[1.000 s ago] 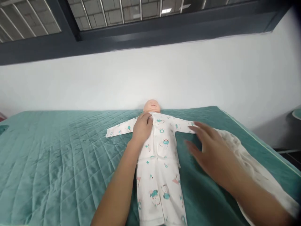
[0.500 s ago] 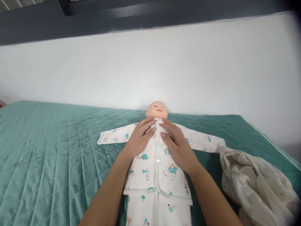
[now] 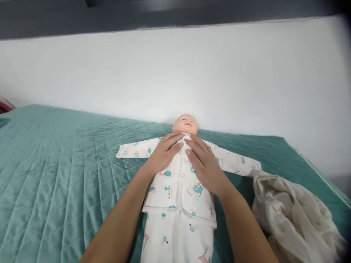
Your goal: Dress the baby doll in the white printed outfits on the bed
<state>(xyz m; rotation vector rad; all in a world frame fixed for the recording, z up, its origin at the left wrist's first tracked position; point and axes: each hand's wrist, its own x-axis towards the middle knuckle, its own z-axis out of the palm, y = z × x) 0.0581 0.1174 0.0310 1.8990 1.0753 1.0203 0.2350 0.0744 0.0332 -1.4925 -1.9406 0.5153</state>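
Note:
A baby doll (image 3: pixel 185 124) lies on its back, its bald head close to the wall. It is dressed in a white printed jacket (image 3: pixel 167 195) with buttons down the front and matching trousers (image 3: pixel 179 239). Both sleeves are spread out sideways. My left hand (image 3: pixel 164 153) lies flat on the left side of the jacket's chest, fingers stretched toward the collar. On the other side of the button line rests my right hand (image 3: pixel 204 162), likewise flat with fingers extended. A button (image 3: pixel 182 176) shows below the hands. The chest under my palms is hidden.
A green quilted bed cover (image 3: pixel 68 164) lies beneath the doll. At the right is a crumpled pale cloth (image 3: pixel 296 215), touching the end of the right sleeve. A white wall (image 3: pixel 137 73) stands behind, with a dark beam (image 3: pixel 164 14) above it.
The view has shifted slightly, so the doll's body and the cloth appear a little higher. Both hands stay flat on the jacket's chest in nearly the same place.

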